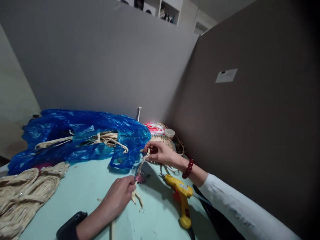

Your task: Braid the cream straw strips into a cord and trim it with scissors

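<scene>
A short braided strand of pale dried fibre (141, 166) stretches between my two hands above the table. My left hand (122, 190) is closed on its lower end, where loose flat tails hang below the fingers. Higher up and farther from me, my right hand (158, 151) pinches the upper end between thumb and fingers. Just behind the strand, a small pink object (141, 178) lies on the table, partly covered and hard to make out. To the right, beneath my right forearm, rests a yellow glue gun (180, 186) with a glue stick in its back.
A blue plastic bag (85, 123) with dried fibre strips (107, 137) spreads across the table's back left. Coiled braids (30, 196) lie at the front left. Behind my right hand are a woven basket (165, 141), a white cup (169, 133) and a red-and-white packet (154, 127). Grey partitions (112, 63) enclose the table.
</scene>
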`<state>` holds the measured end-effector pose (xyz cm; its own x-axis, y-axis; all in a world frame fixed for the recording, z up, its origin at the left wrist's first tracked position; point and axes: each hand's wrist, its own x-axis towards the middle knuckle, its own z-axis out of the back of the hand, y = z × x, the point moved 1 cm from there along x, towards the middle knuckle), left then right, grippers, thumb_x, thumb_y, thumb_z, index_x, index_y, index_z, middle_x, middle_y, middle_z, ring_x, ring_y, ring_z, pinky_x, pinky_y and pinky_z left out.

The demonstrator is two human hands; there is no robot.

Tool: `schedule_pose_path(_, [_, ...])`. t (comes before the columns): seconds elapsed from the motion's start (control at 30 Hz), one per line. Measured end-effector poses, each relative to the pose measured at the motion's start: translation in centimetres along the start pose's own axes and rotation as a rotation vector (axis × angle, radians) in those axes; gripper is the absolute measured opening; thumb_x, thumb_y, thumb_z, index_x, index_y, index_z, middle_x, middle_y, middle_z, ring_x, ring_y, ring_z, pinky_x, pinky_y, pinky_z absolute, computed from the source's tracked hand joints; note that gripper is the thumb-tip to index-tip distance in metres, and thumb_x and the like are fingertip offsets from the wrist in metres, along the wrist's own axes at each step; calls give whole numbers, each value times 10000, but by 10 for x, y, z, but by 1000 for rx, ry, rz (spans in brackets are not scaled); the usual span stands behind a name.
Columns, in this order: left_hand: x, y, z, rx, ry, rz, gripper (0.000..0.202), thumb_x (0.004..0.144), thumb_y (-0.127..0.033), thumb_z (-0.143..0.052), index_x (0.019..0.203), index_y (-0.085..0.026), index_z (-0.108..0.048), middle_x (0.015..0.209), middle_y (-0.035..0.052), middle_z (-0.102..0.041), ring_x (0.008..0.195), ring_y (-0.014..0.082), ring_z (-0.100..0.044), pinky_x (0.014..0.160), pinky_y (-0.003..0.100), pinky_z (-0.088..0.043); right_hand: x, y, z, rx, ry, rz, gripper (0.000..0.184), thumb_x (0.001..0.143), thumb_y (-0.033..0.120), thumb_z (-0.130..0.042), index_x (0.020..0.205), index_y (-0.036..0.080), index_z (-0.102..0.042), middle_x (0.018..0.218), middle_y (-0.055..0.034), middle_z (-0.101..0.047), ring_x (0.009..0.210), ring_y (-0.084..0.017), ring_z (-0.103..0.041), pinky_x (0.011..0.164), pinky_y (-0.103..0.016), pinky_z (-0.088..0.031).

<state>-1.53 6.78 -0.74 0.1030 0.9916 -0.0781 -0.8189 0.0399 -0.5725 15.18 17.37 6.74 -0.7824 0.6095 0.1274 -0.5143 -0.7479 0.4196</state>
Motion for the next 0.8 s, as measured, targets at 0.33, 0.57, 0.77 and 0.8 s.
schedule_pose_path(0.33, [1,-3,6,-29,-12,-36,206,775,-97,-409,622,-218,-476,709,33,-638,798,218,-627,660,263,-359,-10,42,44,-859,-261,221,231,936,117,-378,990,154,-599,1045,-150,-562,901,-249,-414,814,-392,-312])
schedule_pose_path(0.57, [2,-2,5,-17,-12,-15,209,793,-151,-417,602,-231,-393,670,12,-575,757,207,-593,635,267,-326,26,42,82,-975,-257,220,341,980,131,-262,1065,170,-590,986,-133,-615,893,-244,-455,826,-396,-289])
schedule_pose_path(0.77, [4,-3,8,19,61,-34,231,824,-177,-358,607,-243,-317,638,-14,-482,690,196,-534,624,279,-303,61,28,141,-945,-340,-58,302,964,208,-353,1216,177,-517,938,-142,-628,808,-252,-523,742,-380,-326])
schedule_pose_path(0.8, [5,-2,8,26,72,-43,229,832,-188,-351,612,-244,-317,643,-16,-479,691,195,-530,628,280,-305,65,23,147,-923,-368,-123,290,958,250,-390,1190,163,-542,960,-161,-621,822,-264,-531,727,-377,-335])
